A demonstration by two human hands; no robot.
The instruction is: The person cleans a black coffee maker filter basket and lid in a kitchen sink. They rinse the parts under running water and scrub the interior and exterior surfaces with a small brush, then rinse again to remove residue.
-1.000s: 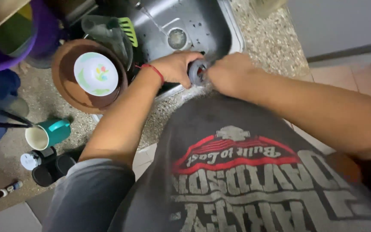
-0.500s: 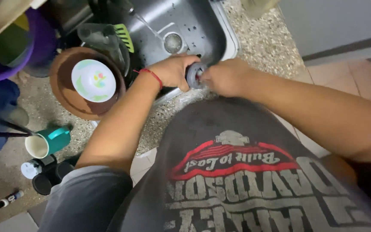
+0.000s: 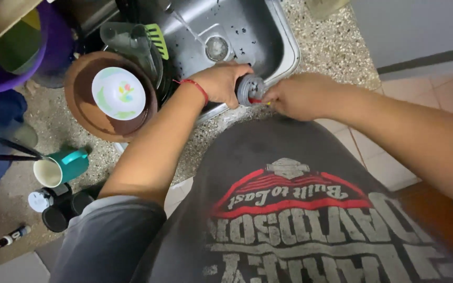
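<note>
Left hand: the left hand (image 3: 221, 83), with a red cord at the wrist, reaches over the front rim of the sink; its grip is wrapped around a grey round part (image 3: 249, 89), fingers curled over the far side.
Grey round part: a ridged disc with a dark middle, held on edge above the sink's front rim, between the two hands and touching both.
Right hand: the right hand (image 3: 295, 96) comes in from the right; its grip is pinched shut on a small red and yellow thing (image 3: 258, 101) pressed against the lower edge of the disc. What that thing is, I cannot tell.
Sink: a steel sink (image 3: 284, 50) with dark specks on its floor and a round drain (image 3: 216, 48); a thin stream of water (image 3: 189, 27) falls towards the drain.
Table: a speckled stone table (image 3: 336, 44) runs around the sink.
Left of the sink: a brown bowl (image 3: 82, 112) holding a white plate (image 3: 118, 93) with a coloured print, just beside a green slotted spatula (image 3: 158, 41).
Near the table's edge: a teal mug (image 3: 61, 167) lying on its side, with dark small jars (image 3: 56, 209) beside it.
</note>
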